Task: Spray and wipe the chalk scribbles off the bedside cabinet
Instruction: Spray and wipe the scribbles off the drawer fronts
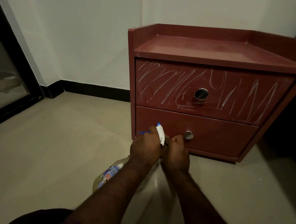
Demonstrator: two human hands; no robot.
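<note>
At the far left a black-framed glass door [5, 85] meets a pale wall, and a black skirting [96, 89] runs along the wall's foot above the beige tiled floor [55, 140]. Low in the middle, the spray bottle [107, 176] is held tilted above the floor, its labelled body showing beneath the left forearm. The left hand [145, 149] is curled round the bottle's neck, with the blue trigger [143, 132] sticking out to the left and the white spray head [160, 134] rising above the knuckles. Just beside it, the right hand [176, 152] has its fingers curled close against the spray head; I cannot tell whether it grips anything. Behind the hands, the red-brown bedside cabinet [216, 52] stands on the floor against the wall. White chalk scribbles [162, 85] cover its upper drawer around a round metal knob [201, 94]. The lower drawer [220, 135] shows no marks.
</note>
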